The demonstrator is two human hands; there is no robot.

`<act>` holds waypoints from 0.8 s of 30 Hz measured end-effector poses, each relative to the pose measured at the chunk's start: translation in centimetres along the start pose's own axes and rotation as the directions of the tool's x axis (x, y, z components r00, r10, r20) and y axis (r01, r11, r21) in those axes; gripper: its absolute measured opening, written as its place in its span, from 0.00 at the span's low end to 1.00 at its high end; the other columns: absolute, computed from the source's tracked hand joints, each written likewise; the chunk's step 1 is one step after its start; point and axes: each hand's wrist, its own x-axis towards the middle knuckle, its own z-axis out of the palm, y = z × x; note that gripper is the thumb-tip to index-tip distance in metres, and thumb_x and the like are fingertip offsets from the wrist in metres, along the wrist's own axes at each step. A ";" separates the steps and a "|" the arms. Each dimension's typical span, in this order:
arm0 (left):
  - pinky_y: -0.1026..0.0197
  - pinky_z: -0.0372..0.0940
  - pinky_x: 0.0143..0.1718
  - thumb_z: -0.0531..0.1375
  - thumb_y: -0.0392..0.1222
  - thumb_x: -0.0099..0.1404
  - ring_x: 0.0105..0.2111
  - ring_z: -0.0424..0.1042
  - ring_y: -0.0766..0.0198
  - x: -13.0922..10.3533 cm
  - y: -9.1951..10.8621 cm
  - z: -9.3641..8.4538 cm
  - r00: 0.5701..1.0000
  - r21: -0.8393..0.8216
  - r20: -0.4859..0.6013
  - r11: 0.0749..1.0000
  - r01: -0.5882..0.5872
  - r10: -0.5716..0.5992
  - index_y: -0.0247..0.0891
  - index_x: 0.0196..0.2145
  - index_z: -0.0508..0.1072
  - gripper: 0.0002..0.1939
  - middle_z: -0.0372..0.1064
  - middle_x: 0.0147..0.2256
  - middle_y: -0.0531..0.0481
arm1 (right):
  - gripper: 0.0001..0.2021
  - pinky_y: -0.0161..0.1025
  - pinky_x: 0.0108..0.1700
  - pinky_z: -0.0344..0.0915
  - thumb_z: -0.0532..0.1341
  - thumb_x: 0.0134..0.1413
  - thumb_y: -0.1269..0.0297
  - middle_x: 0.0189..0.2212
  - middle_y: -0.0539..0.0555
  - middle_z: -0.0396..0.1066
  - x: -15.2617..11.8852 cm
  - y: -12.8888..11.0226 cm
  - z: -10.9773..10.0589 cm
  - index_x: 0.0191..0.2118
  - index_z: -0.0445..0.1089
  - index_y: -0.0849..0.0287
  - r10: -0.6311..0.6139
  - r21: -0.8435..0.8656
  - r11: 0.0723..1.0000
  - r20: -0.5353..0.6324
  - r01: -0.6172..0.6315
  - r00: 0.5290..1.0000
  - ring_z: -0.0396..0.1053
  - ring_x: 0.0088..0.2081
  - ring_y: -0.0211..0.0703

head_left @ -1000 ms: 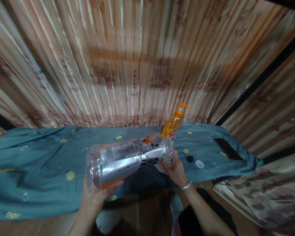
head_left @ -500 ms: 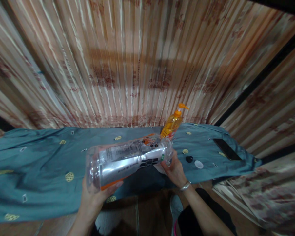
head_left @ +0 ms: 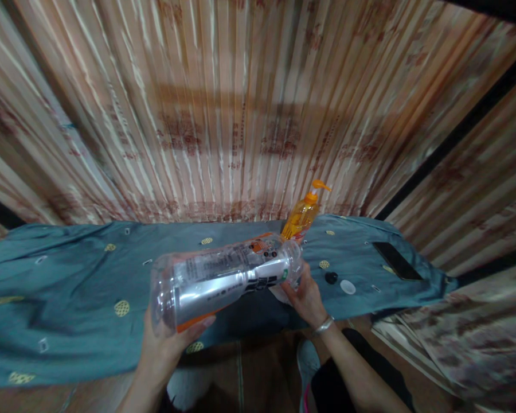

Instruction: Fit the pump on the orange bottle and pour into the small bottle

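A clear plastic bottle (head_left: 223, 281) with a silver, black and orange label is held on its side above the cloth. Its wide base end rests in my left hand (head_left: 167, 350), fingers wrapped round it and the thumb along the lower side. At the narrower neck end, my right hand (head_left: 304, 295) is closed on the bottle; some of those fingers are hidden behind it. Something white (head_left: 280, 295), partly covered, shows below the neck beside my right hand. Just behind the neck stands an orange pump bottle (head_left: 301, 218) of yellow liquid.
A teal cloth with yellow pineapple prints (head_left: 81, 275) covers the long surface. To the right lie a small black cap-like piece (head_left: 331, 278), a white disc (head_left: 348, 287) and a dark phone-like slab (head_left: 396, 261). Patterned curtains (head_left: 223, 115) hang behind.
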 end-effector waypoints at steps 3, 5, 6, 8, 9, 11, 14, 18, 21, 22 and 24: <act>0.70 0.74 0.43 0.85 0.51 0.20 0.40 0.78 0.63 -0.1 0.1 0.3 0.998 -0.099 -0.019 0.994 0.052 -0.054 0.48 0.55 0.76 0.59 0.76 0.50 0.55 | 0.28 0.49 0.48 0.80 0.63 0.59 0.49 0.49 0.61 0.83 0.0 0.0 -0.1 0.61 0.64 0.54 -0.002 -0.001 1.000 0.013 0.002 1.000 0.85 0.47 0.59; 0.70 0.74 0.42 0.85 0.49 0.20 0.40 0.77 0.63 -0.2 0.3 0.4 0.998 -0.115 -0.025 0.992 0.055 -0.058 0.49 0.56 0.76 0.60 0.75 0.50 0.56 | 0.28 0.49 0.48 0.80 0.63 0.59 0.49 0.49 0.61 0.83 0.0 0.0 -0.1 0.61 0.63 0.55 -0.008 0.005 1.000 0.011 0.008 1.000 0.85 0.48 0.59; 0.70 0.74 0.41 0.85 0.48 0.20 0.40 0.78 0.63 -0.2 0.3 0.5 0.998 -0.115 -0.021 0.992 0.055 -0.058 0.49 0.57 0.76 0.61 0.74 0.50 0.56 | 0.28 0.49 0.48 0.80 0.63 0.59 0.49 0.49 0.61 0.83 0.0 0.1 -0.1 0.61 0.64 0.55 -0.011 0.006 1.000 0.007 0.011 1.000 0.85 0.48 0.59; 0.70 0.74 0.41 0.85 0.49 0.20 0.40 0.78 0.63 -0.2 0.4 0.5 0.998 -0.113 -0.015 0.992 0.061 -0.063 0.49 0.58 0.75 0.62 0.74 0.50 0.56 | 0.28 0.49 0.48 0.80 0.63 0.58 0.48 0.48 0.61 0.84 0.0 0.2 0.1 0.61 0.64 0.55 -0.009 -0.003 1.000 -0.004 0.009 1.000 0.85 0.48 0.60; 0.71 0.74 0.42 0.85 0.49 0.20 0.40 0.77 0.64 -0.3 0.4 0.5 0.998 -0.117 -0.019 0.991 0.062 -0.065 0.49 0.58 0.76 0.62 0.74 0.50 0.56 | 0.28 0.49 0.47 0.80 0.63 0.58 0.48 0.47 0.61 0.84 0.0 0.2 0.1 0.61 0.64 0.55 -0.005 -0.011 1.000 -0.009 0.005 1.000 0.85 0.47 0.60; 0.71 0.74 0.42 0.85 0.49 0.19 0.40 0.77 0.64 -0.3 0.4 0.5 0.997 -0.127 -0.031 0.990 0.060 -0.064 0.49 0.58 0.76 0.62 0.75 0.50 0.56 | 0.29 0.49 0.45 0.79 0.63 0.57 0.48 0.46 0.60 0.84 0.0 0.4 0.2 0.61 0.64 0.55 0.003 -0.025 1.000 -0.014 -0.003 1.000 0.85 0.46 0.61; 0.71 0.74 0.41 0.85 0.50 0.20 0.38 0.78 0.64 -0.3 0.5 0.6 0.999 -0.125 -0.035 0.991 0.037 -0.041 0.48 0.56 0.76 0.60 0.76 0.51 0.56 | 0.29 0.48 0.43 0.79 0.64 0.57 0.48 0.45 0.60 0.84 0.0 0.5 0.2 0.61 0.64 0.55 0.006 -0.026 1.000 -0.007 -0.006 1.000 0.85 0.44 0.60; 0.70 0.73 0.41 0.85 0.52 0.24 0.39 0.77 0.63 -0.2 0.7 0.4 0.999 -0.076 0.009 0.997 0.032 -0.031 0.45 0.56 0.76 0.57 0.78 0.49 0.53 | 0.30 0.50 0.45 0.79 0.63 0.57 0.47 0.48 0.62 0.84 0.0 0.4 0.2 0.61 0.65 0.55 0.007 -0.004 1.000 -0.003 -0.007 1.000 0.84 0.46 0.61; 0.67 0.73 0.44 0.84 0.53 0.27 0.40 0.77 0.60 -0.1 0.7 0.2 0.999 -0.047 0.038 0.998 0.029 -0.027 0.45 0.56 0.76 0.55 0.78 0.45 0.53 | 0.31 0.52 0.45 0.79 0.64 0.57 0.45 0.48 0.63 0.83 0.0 0.3 0.1 0.61 0.65 0.57 0.018 -0.001 1.000 0.001 -0.018 1.000 0.84 0.46 0.62; 0.66 0.73 0.46 0.84 0.53 0.27 0.40 0.77 0.60 -0.1 0.7 0.1 0.999 -0.036 0.040 0.999 0.025 -0.024 0.44 0.55 0.76 0.55 0.78 0.46 0.52 | 0.31 0.53 0.45 0.79 0.64 0.57 0.46 0.48 0.64 0.83 0.0 0.2 0.1 0.61 0.66 0.58 0.021 0.000 1.000 0.000 -0.021 1.000 0.84 0.46 0.62; 0.65 0.73 0.47 0.84 0.53 0.27 0.42 0.78 0.59 -0.1 0.7 0.0 0.999 -0.015 0.032 0.999 0.030 -0.030 0.44 0.54 0.76 0.54 0.78 0.47 0.51 | 0.31 0.53 0.45 0.79 0.64 0.57 0.46 0.48 0.64 0.83 0.0 0.2 0.1 0.61 0.66 0.59 0.019 0.004 1.000 -0.002 -0.019 1.000 0.84 0.46 0.62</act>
